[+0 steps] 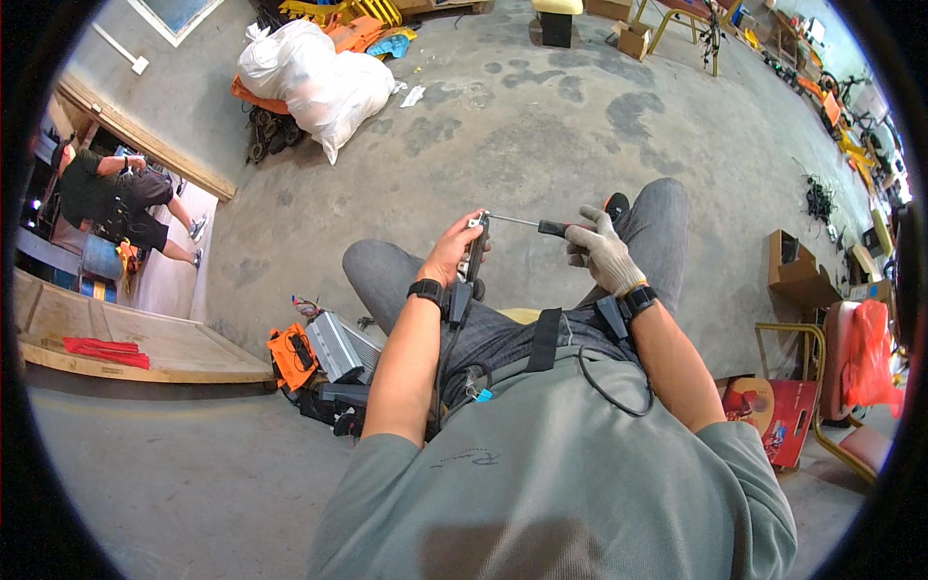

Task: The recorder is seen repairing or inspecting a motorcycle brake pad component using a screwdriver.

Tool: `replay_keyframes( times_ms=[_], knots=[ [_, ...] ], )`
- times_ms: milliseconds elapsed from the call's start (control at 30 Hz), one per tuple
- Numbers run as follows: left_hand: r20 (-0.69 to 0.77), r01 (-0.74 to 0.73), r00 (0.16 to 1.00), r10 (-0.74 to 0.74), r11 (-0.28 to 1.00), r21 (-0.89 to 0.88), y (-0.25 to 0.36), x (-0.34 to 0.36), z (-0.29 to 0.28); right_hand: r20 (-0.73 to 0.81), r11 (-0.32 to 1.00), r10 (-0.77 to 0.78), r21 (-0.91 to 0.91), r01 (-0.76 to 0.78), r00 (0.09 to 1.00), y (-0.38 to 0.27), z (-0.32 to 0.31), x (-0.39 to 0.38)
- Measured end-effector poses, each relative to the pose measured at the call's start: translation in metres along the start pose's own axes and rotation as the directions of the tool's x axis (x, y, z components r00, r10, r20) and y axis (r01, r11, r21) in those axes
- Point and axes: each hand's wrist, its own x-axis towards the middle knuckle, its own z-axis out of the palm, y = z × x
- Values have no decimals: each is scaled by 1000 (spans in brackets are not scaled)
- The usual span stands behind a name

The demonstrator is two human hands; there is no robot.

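My left hand [448,255], bare, is closed around a narrow dark part [476,255] with a pale metal-looking edge, held upright above my left thigh; its exact kind is not clear. A screwdriver [553,228] with a dark handle lies nearly level across the gap between my hands. Its thin shaft reaches left, and the tip meets or nearly meets the upper end of the part. My right hand [609,261], in a light knitted work glove, grips the handle's right end, with one finger raised. Dark straps with black modules sit on both wrists.
Beside my left leg lie a silver finned metal box [334,346] and an orange part [292,356]. A white sack [314,82] rests on the concrete floor ahead. Open cardboard boxes [797,271] and a chair [822,377] stand right. Another person [121,198] is beyond the left doorway.
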Motion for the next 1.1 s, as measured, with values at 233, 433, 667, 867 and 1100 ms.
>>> replay_keyframes(
  times_ms=[233,433,667,867,1100],
  knots=[
    [31,2,1000,-3,999,32,0,2,-3,166,988,122,69,-135,978,6,-19,16],
    [9,8,1000,-9,999,49,1,0,0,19,998,-34,-55,35,999,5,-4,3],
    [43,-5,999,2,998,55,-3,5,-4,252,981,173,38,-188,952,9,-25,20],
    [-10,9,1000,-9,1000,18,3,-2,4,18,997,-64,-50,65,998,4,-7,1],
    [46,-16,999,13,997,73,-1,1,-3,83,990,136,14,-138,987,0,-9,6]
  ],
)
